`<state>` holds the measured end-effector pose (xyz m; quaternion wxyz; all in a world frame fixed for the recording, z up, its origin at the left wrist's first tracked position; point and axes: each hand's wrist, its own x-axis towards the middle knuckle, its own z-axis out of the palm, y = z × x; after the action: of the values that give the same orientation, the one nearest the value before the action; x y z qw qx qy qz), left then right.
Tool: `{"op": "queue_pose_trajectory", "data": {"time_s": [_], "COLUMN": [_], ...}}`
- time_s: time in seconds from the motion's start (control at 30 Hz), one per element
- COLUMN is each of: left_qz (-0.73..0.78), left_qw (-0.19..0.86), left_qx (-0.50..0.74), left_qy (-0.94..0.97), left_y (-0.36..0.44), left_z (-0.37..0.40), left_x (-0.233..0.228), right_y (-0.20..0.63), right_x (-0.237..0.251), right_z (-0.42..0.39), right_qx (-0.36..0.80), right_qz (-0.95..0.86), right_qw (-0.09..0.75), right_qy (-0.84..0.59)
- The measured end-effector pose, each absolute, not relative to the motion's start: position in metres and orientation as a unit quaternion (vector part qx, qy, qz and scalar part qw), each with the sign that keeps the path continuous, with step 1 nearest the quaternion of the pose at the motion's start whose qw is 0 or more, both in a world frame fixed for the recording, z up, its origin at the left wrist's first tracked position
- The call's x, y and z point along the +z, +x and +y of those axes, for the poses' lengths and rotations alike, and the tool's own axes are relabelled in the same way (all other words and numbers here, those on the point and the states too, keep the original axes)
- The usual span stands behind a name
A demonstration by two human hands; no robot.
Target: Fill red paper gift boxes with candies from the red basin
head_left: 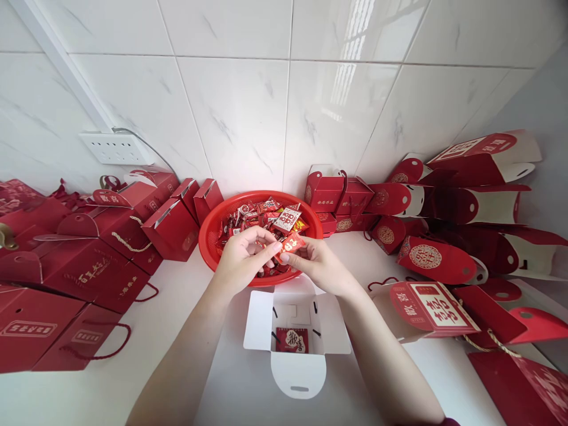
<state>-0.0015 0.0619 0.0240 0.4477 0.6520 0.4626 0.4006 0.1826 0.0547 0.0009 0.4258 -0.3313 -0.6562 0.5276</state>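
Fingers pinch red packet above basket rim, boxes crowding both sides.

Red gift boxes stacked left, more folded boxes piled right on the white tabletop; power strip on tiled wall.

Both hands, left hand and right hand, pinch a red packet at frame centre, above the red basket and open box.
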Motion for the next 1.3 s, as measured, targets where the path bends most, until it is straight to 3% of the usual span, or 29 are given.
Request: {"op": "queue_pose_trajectory", "data": {"time_s": [0.27, 0.6, 1.17, 1.3], "left_qz": [0.448, 0.462, 0.464, 0.441], "left_qw": [0.386, 0.463, 0.472, 0.488], "left_qx": [0.377, 0.394, 0.379, 0.400], "left_qy": [0.713, 0.645, 0.646, 0.639], "left_y": [-0.002, -0.003, -0.002, -0.002], "left_z": [0.061, 0.062, 0.063, 0.063], "left_x": [0.026, 0.027, 0.026, 0.027], "right_y": [0.178, 0.181, 0.188, 0.191], "right_x": [-0.006, 0.001, 0.006, 0.008], "right_z": [0.055, 0.054, 0.058, 0.059], "right_qx": [0.491, 0.467, 0.508, 0.524], "right_qz": [-0.674, -0.675, -0.581, -0.600], "right_qw": [0.422, 0.437, 0.521, 0.482], "right_qy": [-0.357, -0.367, -0.366, -0.365]}}
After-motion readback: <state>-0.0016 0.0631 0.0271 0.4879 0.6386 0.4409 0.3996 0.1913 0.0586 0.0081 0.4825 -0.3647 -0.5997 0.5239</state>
